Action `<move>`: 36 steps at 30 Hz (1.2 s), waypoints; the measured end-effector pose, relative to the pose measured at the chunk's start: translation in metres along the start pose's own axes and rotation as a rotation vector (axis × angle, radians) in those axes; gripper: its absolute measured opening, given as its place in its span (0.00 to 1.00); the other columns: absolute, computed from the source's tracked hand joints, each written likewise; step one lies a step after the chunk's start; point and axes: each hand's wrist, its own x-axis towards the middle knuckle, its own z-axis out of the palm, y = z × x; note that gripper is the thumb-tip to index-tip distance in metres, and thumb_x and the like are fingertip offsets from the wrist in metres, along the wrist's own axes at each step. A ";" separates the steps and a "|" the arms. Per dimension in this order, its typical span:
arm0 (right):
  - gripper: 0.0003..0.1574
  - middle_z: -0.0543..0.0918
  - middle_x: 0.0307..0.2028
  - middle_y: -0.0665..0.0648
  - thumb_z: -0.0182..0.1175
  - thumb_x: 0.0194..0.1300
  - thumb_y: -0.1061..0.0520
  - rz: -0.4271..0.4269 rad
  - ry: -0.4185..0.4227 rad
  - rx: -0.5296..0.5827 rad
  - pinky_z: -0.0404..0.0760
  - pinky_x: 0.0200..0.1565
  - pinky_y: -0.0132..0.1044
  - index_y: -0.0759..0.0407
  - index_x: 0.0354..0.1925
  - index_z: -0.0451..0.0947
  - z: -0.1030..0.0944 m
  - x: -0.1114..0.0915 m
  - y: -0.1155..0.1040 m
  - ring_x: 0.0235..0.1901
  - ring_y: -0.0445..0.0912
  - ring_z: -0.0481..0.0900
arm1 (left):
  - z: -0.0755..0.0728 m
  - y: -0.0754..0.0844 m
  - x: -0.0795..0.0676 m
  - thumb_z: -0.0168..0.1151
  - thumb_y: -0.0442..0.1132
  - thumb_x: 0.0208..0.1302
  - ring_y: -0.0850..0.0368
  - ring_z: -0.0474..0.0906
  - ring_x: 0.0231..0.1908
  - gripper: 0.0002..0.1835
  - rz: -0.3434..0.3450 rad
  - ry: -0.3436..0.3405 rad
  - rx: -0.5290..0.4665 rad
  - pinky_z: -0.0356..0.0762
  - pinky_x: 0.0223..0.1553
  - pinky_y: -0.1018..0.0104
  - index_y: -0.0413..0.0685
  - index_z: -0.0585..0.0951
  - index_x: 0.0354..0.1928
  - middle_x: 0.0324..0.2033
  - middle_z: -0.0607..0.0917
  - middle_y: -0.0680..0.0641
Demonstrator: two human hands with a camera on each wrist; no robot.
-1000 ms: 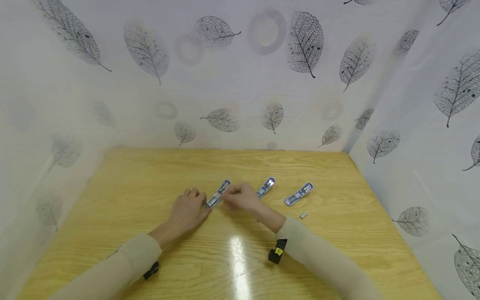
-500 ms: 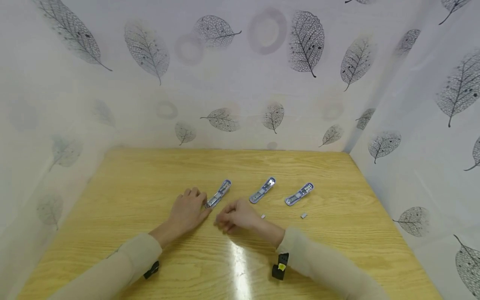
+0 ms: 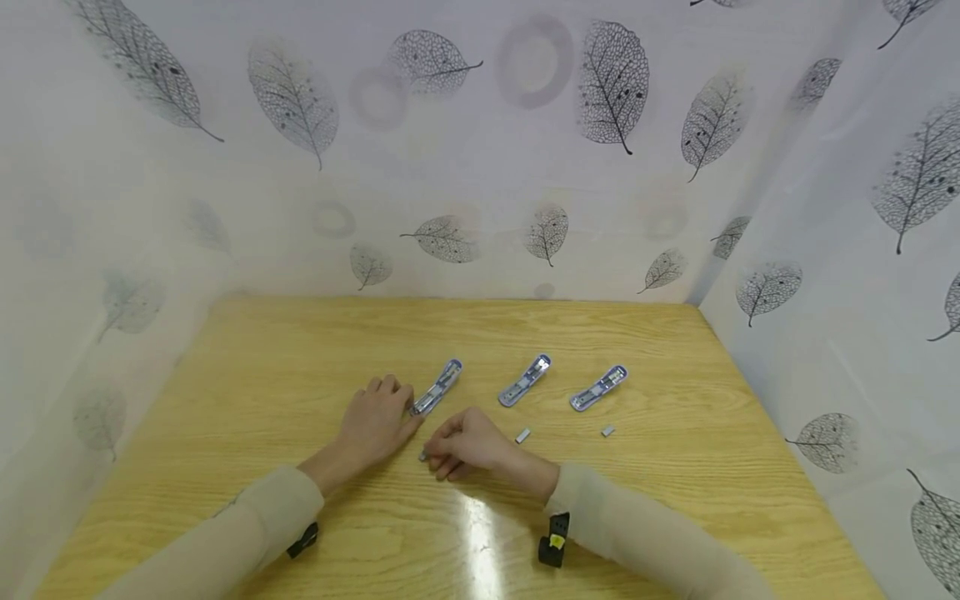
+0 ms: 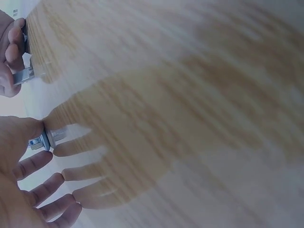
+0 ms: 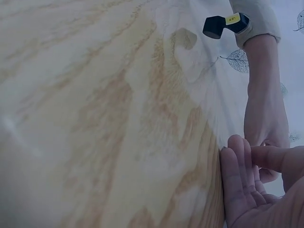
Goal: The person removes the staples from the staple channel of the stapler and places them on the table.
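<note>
Three slim purple-blue staplers with bare metal along their length lie slanted on the table. My left hand [image 3: 375, 419] pinches the near end of the leftmost stapler [image 3: 438, 387] between thumb and index finger, its other fingers resting spread on the wood. In the left wrist view that stapler's end [image 4: 45, 141] shows between thumb and index finger. Just right of and nearer than it, my right hand [image 3: 472, 442] pinches a small grey staple strip [image 3: 423, 456] close over the table. The strip's shiny metal side shows in the left wrist view; in the right wrist view my fingers hide it.
The middle stapler [image 3: 525, 381] and the right stapler [image 3: 598, 388] lie apart in a row. Nearer than them are two more grey staple strips, one [image 3: 522, 436] by my right wrist and one [image 3: 607, 432] farther right. A leaf-patterned curtain [image 3: 480, 167] closes the table's back and sides.
My right hand has drawn back from the leftmost stapler toward the near side, uncovering the middle stapler and a staple strip. A strip now shows at its fingertips. My left hand has stayed put.
</note>
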 end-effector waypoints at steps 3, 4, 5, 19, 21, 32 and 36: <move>0.07 0.90 0.25 0.56 0.69 0.69 0.59 0.008 0.005 0.009 0.87 0.26 0.33 0.65 0.39 0.87 0.001 0.000 0.001 0.20 0.41 0.86 | 0.001 0.000 0.000 0.71 0.56 0.68 0.48 0.77 0.39 0.19 -0.004 -0.004 -0.003 0.79 0.36 0.58 0.48 0.82 0.44 0.44 0.83 0.42; 0.07 0.90 0.25 0.55 0.69 0.69 0.60 0.010 0.004 0.010 0.87 0.26 0.33 0.65 0.39 0.87 0.001 0.000 0.001 0.20 0.40 0.86 | 0.001 0.000 0.000 0.71 0.56 0.68 0.48 0.77 0.39 0.19 -0.005 -0.006 -0.004 0.78 0.36 0.58 0.48 0.82 0.44 0.44 0.83 0.42; 0.07 0.90 0.24 0.55 0.69 0.69 0.60 0.012 0.002 0.012 0.87 0.26 0.33 0.65 0.39 0.87 0.001 0.001 0.001 0.19 0.40 0.86 | 0.001 0.000 -0.001 0.71 0.55 0.68 0.49 0.77 0.39 0.19 -0.006 -0.008 -0.005 0.78 0.36 0.58 0.48 0.82 0.44 0.44 0.83 0.42; 0.09 0.91 0.27 0.59 0.68 0.70 0.58 -0.001 -0.017 -0.021 0.89 0.28 0.36 0.66 0.41 0.87 -0.010 0.006 0.004 0.21 0.41 0.87 | 0.003 -0.001 0.001 0.71 0.54 0.68 0.49 0.77 0.38 0.18 0.003 0.010 -0.026 0.78 0.35 0.58 0.48 0.82 0.43 0.43 0.82 0.42; 0.11 0.92 0.30 0.61 0.68 0.70 0.58 -0.015 -0.003 -0.017 0.89 0.30 0.37 0.66 0.43 0.87 -0.013 0.004 0.003 0.22 0.42 0.87 | 0.004 -0.002 0.001 0.71 0.54 0.68 0.49 0.76 0.38 0.18 0.001 0.011 -0.040 0.77 0.36 0.58 0.48 0.81 0.43 0.43 0.82 0.42; 0.15 0.89 0.37 0.65 0.66 0.72 0.57 -0.279 0.122 -0.139 0.91 0.38 0.39 0.68 0.50 0.85 -0.046 -0.022 0.005 0.31 0.45 0.88 | 0.001 -0.018 -0.006 0.68 0.58 0.69 0.45 0.81 0.53 0.29 0.013 -0.041 -0.224 0.83 0.56 0.46 0.41 0.80 0.57 0.52 0.84 0.41; 0.13 0.89 0.39 0.60 0.66 0.72 0.55 -0.345 0.148 -0.256 0.89 0.38 0.35 0.62 0.49 0.86 -0.060 -0.034 0.006 0.33 0.44 0.86 | -0.008 -0.025 -0.013 0.67 0.58 0.70 0.40 0.81 0.58 0.32 0.057 -0.044 -0.263 0.81 0.61 0.42 0.39 0.78 0.63 0.57 0.84 0.37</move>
